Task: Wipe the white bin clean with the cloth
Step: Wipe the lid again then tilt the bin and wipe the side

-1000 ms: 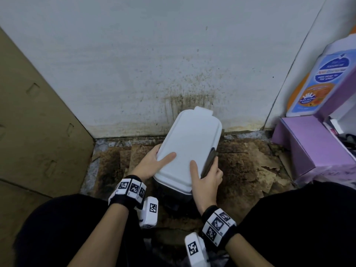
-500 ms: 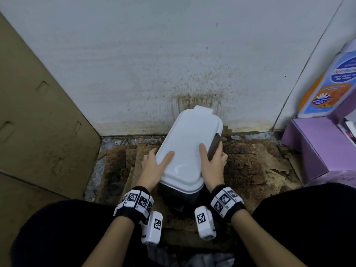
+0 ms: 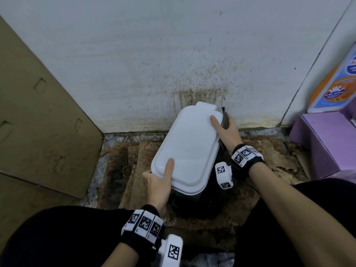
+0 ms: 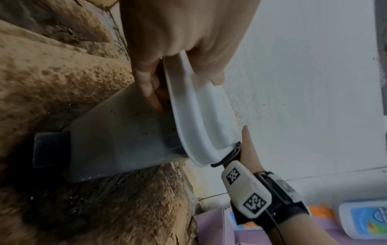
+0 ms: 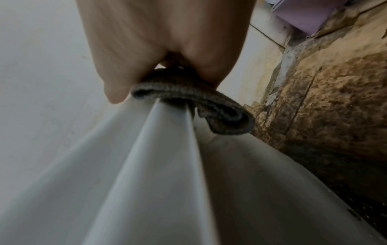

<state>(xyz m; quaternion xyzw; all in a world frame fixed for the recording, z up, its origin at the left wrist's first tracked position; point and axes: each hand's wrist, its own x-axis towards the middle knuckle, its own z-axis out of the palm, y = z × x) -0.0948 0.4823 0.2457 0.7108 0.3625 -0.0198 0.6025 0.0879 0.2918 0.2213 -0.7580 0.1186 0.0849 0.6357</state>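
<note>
I see the bin [image 3: 187, 149] standing on stained cardboard [image 3: 134, 166], its far end against the spattered wall [image 3: 154, 54]. My left hand [image 3: 159, 185] clamps the near-left lid edge, thumb on top, fingers under the rim. My right hand [image 3: 226, 130] pinches the dark cloth [image 5: 188, 106] over the far-right lid edge, thumb on the lid. Open floor lies right, toward the purple box [image 3: 325, 143]; a cardboard panel [image 3: 38, 122] closes the left.
</note>
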